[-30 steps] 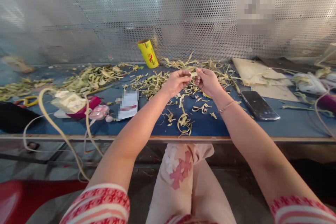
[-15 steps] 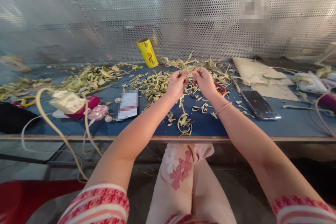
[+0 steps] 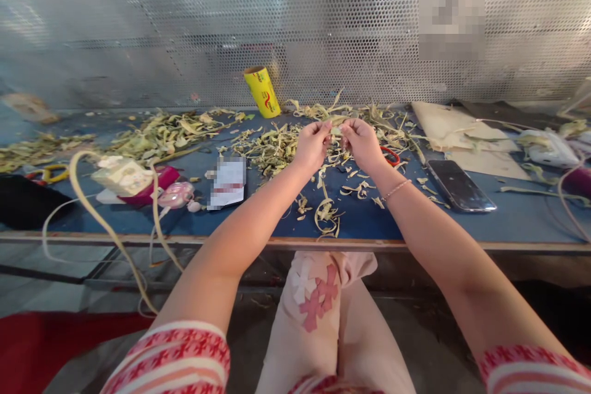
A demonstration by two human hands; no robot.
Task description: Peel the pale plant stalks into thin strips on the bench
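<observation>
While both hands (image 3: 339, 144) pinch a strip (image 3: 337, 131), yellow tube (image 3: 261, 92) leans open-topped.

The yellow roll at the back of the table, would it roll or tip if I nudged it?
The yellow roll looks apt to tip: it stands tilted, seemingly leaning on the mesh wall. Being a cylinder, it would likely roll once down on the table. Its open top suggests a hollow tube, so probably light.

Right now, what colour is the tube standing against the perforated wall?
The tube is yellow with a red mark, clearest in the head view.
</observation>
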